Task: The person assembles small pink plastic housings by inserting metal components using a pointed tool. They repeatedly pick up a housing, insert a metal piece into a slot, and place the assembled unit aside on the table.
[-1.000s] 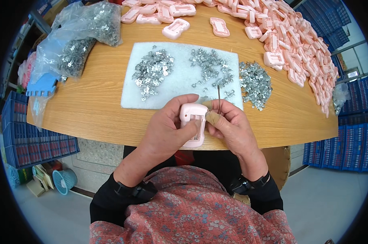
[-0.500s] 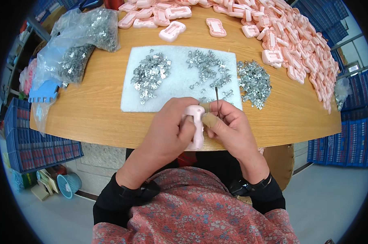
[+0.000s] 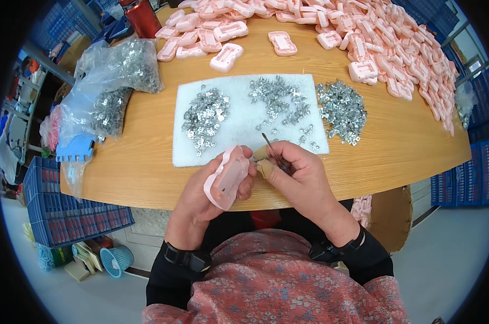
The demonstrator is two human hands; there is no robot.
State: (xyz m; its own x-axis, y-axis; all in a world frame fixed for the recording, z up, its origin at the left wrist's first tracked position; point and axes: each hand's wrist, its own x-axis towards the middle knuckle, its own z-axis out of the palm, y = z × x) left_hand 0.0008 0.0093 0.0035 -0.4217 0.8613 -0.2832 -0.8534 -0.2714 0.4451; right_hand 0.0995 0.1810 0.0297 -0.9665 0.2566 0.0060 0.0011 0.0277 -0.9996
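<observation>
close to the body, at the near edge of a round wooden bench (image 3: 147,162), the left hand (image 3: 204,189) is closed around a pink plastic casing (image 3: 227,177), holding it tilted on its side with the hollow face turned toward the right. the right hand (image 3: 298,175) sits just beside it, its fingers curled shut around a thin dark metal tool (image 3: 271,147) whose tip sticks up and away from the body; tan finger covers sit on the thumb and first finger, and these touch the upper end of the casing. both wrists wear dark bands, and the sleeves below are dark under a red patterned garment. just beyond the hands lies a white foam mat (image 3: 239,135) carrying two loose heaps of small silver metal clips (image 3: 204,116), one to the left and one toward the middle, with a few strays scattered near the tool. a third heap of silver clips (image 3: 341,110) lies on the bare wood, touching the mat's right edge. farther back, a large spread of pink casings (image 3: 395,48) covers the far and right side of the bench. on the left side sit clear plastic bags of metal parts (image 3: 120,70), with a small blue plastic piece (image 3: 74,148) near the bench edge. stacked blue crates (image 3: 72,216) stand on the floor to the left.
</observation>
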